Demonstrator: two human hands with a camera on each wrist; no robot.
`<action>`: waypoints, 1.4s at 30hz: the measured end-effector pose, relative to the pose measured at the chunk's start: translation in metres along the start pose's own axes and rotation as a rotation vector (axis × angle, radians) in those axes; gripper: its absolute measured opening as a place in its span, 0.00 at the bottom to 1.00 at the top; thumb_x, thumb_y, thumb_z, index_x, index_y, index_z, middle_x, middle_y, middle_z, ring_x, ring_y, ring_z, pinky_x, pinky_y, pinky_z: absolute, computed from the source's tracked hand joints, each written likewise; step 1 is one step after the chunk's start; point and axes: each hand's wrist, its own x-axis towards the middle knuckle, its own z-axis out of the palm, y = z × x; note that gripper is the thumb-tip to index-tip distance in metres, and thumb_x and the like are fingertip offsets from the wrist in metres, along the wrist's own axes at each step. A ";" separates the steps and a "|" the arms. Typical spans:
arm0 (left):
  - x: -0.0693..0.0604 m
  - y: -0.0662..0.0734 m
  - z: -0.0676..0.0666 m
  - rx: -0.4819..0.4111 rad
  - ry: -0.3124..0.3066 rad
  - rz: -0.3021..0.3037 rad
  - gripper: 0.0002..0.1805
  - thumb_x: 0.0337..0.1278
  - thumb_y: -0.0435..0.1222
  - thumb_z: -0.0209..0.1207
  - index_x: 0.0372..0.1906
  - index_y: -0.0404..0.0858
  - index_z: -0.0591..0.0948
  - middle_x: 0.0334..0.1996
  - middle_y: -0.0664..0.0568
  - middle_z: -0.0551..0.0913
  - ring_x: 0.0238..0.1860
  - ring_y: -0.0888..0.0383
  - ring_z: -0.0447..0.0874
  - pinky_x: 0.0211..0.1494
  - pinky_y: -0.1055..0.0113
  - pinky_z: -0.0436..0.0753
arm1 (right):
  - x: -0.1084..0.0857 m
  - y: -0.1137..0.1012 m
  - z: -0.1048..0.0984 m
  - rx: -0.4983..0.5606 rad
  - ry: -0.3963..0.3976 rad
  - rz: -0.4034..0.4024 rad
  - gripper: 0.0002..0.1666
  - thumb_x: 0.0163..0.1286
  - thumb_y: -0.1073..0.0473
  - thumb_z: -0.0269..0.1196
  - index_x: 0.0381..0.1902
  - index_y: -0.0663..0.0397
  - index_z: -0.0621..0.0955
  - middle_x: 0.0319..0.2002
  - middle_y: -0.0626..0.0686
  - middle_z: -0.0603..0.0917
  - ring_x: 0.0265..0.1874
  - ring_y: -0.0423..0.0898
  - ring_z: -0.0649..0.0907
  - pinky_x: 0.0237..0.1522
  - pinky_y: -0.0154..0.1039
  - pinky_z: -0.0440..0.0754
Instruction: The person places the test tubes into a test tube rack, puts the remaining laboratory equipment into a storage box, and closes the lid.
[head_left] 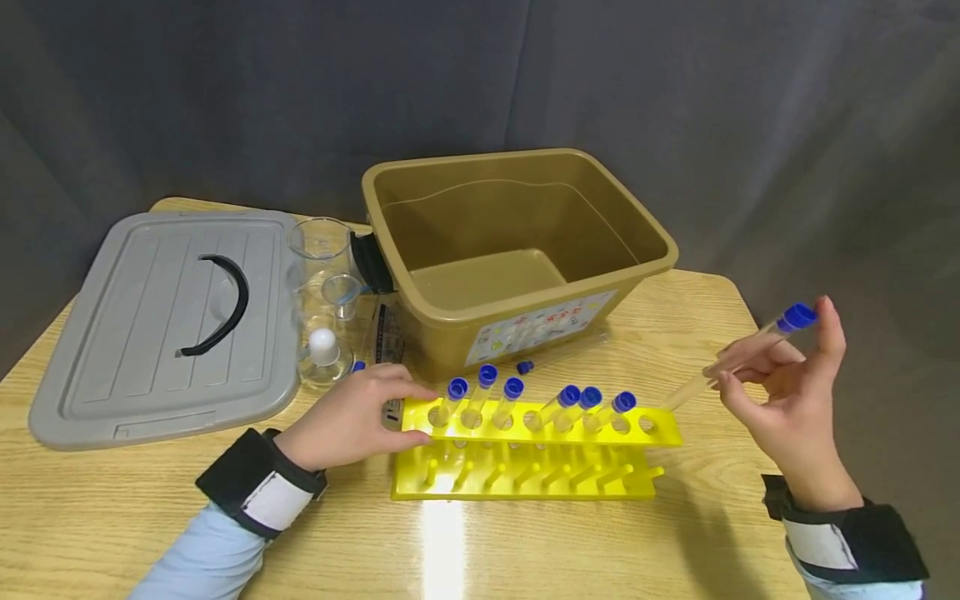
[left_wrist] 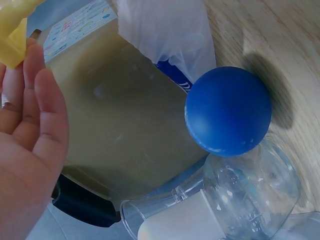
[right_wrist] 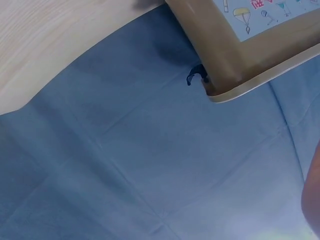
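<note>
A yellow rack (head_left: 525, 492) stands on the table, several blue-capped tubes (head_left: 506, 402) leaning in its top holes. My left hand (head_left: 356, 417) grips the rack's left end between thumb and fingers; the left wrist view shows that hand (left_wrist: 30, 120) at a yellow corner (left_wrist: 14, 47). Right of the rack, my right hand (head_left: 795, 400) holds a clear tube (head_left: 693, 390) with a blue cap (head_left: 797, 317), tilted, its lower end near the rack's right end. Only a blurred edge of this hand (right_wrist: 312, 195) shows in the right wrist view.
Behind the rack is a brown bin (head_left: 517, 308) with a black handle. A grey lid (head_left: 172, 333) lies at left, beside a glass beaker (head_left: 321, 242), a small funnel (head_left: 342, 292) and a flask (head_left: 324, 367). A loose blue cap (head_left: 525, 367) lies before the bin. A blue ball (left_wrist: 228, 111) sits near glassware.
</note>
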 end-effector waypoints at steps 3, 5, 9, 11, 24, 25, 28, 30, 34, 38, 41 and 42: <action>0.000 0.000 0.000 -0.002 0.000 -0.002 0.23 0.41 0.45 0.70 0.47 0.42 0.84 0.31 0.60 0.78 0.31 0.60 0.73 0.37 0.71 0.73 | -0.002 0.001 0.004 0.005 -0.031 -0.022 0.48 0.55 0.74 0.64 0.65 0.59 0.49 0.38 0.52 0.81 0.34 0.38 0.84 0.42 0.24 0.78; 0.000 0.000 0.000 -0.004 0.001 -0.003 0.23 0.41 0.45 0.70 0.47 0.42 0.84 0.31 0.60 0.78 0.31 0.60 0.73 0.37 0.71 0.74 | -0.002 0.002 0.007 0.007 -0.060 -0.029 0.46 0.55 0.73 0.64 0.64 0.61 0.50 0.37 0.51 0.81 0.35 0.38 0.84 0.41 0.23 0.78; 0.000 -0.001 0.000 -0.005 0.005 0.001 0.23 0.41 0.45 0.70 0.46 0.42 0.84 0.31 0.60 0.78 0.31 0.60 0.74 0.37 0.71 0.74 | -0.003 0.005 0.014 -0.022 -0.108 -0.041 0.43 0.58 0.68 0.65 0.62 0.63 0.51 0.36 0.51 0.81 0.34 0.38 0.83 0.40 0.23 0.79; 0.000 -0.001 0.000 -0.004 0.005 0.003 0.23 0.41 0.45 0.70 0.46 0.42 0.84 0.31 0.60 0.78 0.31 0.61 0.74 0.37 0.71 0.74 | -0.004 0.006 0.018 -0.031 -0.114 -0.039 0.42 0.59 0.67 0.65 0.61 0.64 0.51 0.35 0.50 0.81 0.34 0.38 0.83 0.40 0.23 0.79; 0.001 -0.001 0.001 -0.013 -0.007 0.002 0.23 0.42 0.45 0.70 0.47 0.42 0.84 0.32 0.60 0.78 0.31 0.60 0.73 0.37 0.71 0.74 | -0.013 0.013 0.032 -0.258 -0.173 -0.073 0.41 0.65 0.53 0.60 0.56 0.72 0.49 0.30 0.52 0.79 0.33 0.31 0.80 0.37 0.20 0.78; 0.001 -0.001 0.001 -0.012 -0.010 0.001 0.23 0.42 0.45 0.70 0.47 0.42 0.84 0.32 0.60 0.78 0.31 0.60 0.73 0.37 0.71 0.74 | -0.014 0.014 0.033 -0.271 -0.175 -0.075 0.41 0.65 0.52 0.60 0.56 0.72 0.49 0.30 0.53 0.78 0.33 0.31 0.79 0.37 0.20 0.77; 0.000 -0.001 0.001 -0.010 -0.011 -0.004 0.23 0.42 0.45 0.70 0.47 0.42 0.84 0.32 0.60 0.78 0.31 0.60 0.73 0.36 0.71 0.74 | -0.015 0.015 0.035 -0.287 -0.162 -0.077 0.40 0.65 0.51 0.60 0.55 0.72 0.50 0.33 0.53 0.77 0.33 0.29 0.80 0.36 0.20 0.77; 0.000 -0.001 0.001 -0.010 -0.009 -0.006 0.23 0.42 0.45 0.70 0.47 0.42 0.84 0.31 0.60 0.78 0.31 0.60 0.73 0.36 0.71 0.73 | -0.016 0.017 0.036 -0.287 -0.141 -0.084 0.40 0.65 0.50 0.61 0.53 0.73 0.51 0.37 0.53 0.76 0.34 0.29 0.80 0.36 0.20 0.78; 0.001 0.001 0.000 -0.007 -0.013 -0.002 0.23 0.43 0.45 0.70 0.47 0.41 0.84 0.31 0.60 0.77 0.30 0.60 0.72 0.35 0.72 0.73 | -0.019 0.020 0.037 -0.304 -0.140 -0.100 0.38 0.65 0.50 0.60 0.52 0.73 0.53 0.42 0.51 0.74 0.35 0.27 0.80 0.37 0.20 0.78; 0.001 0.002 -0.002 -0.001 -0.023 0.003 0.23 0.43 0.44 0.70 0.48 0.41 0.84 0.32 0.59 0.77 0.30 0.60 0.72 0.34 0.72 0.72 | -0.022 0.021 0.039 -0.345 -0.191 -0.106 0.36 0.67 0.50 0.58 0.52 0.74 0.53 0.38 0.55 0.74 0.34 0.27 0.79 0.35 0.20 0.78; 0.001 0.002 -0.002 -0.001 -0.027 -0.002 0.23 0.43 0.44 0.69 0.48 0.41 0.83 0.31 0.59 0.77 0.30 0.60 0.71 0.34 0.73 0.71 | -0.023 0.019 0.040 -0.387 -0.228 -0.095 0.35 0.68 0.50 0.55 0.52 0.74 0.54 0.35 0.58 0.73 0.32 0.27 0.78 0.34 0.21 0.78; 0.001 0.002 -0.002 -0.002 -0.028 -0.004 0.23 0.43 0.44 0.69 0.48 0.41 0.83 0.31 0.59 0.77 0.29 0.60 0.71 0.34 0.73 0.71 | -0.023 0.019 0.041 -0.398 -0.237 -0.087 0.34 0.68 0.50 0.55 0.52 0.73 0.54 0.35 0.59 0.73 0.31 0.27 0.78 0.34 0.21 0.78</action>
